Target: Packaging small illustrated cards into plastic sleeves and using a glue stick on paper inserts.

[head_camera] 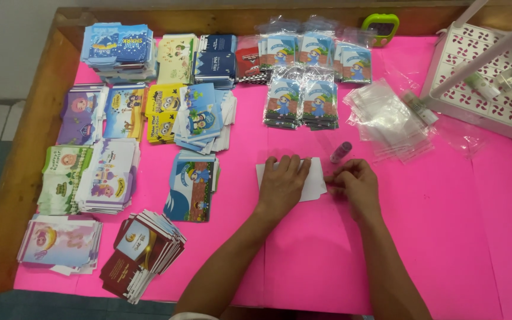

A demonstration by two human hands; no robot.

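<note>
My left hand (pixel 281 185) lies flat, fingers spread, on a small white stack of envelopes (pixel 316 184) in the middle of the pink table cover (pixel 327 261). My right hand (pixel 355 181) is at the stack's right edge with its fingertips pinched together there; what they pinch is too small to tell. A small purple glue stick (pixel 340 152) lies just beyond the right hand. A loose heap of clear plastic sleeves (pixel 389 118) sits to the right of it.
Several stacks of colourful printed envelopes (pixel 192 187) cover the left half. Sleeved packs (pixel 301 98) lie at the back centre. A white perforated basket (pixel 475 71) stands at the back right, a green gadget (pixel 380 26) at the back. A wooden rim (pixel 25 166) edges the table.
</note>
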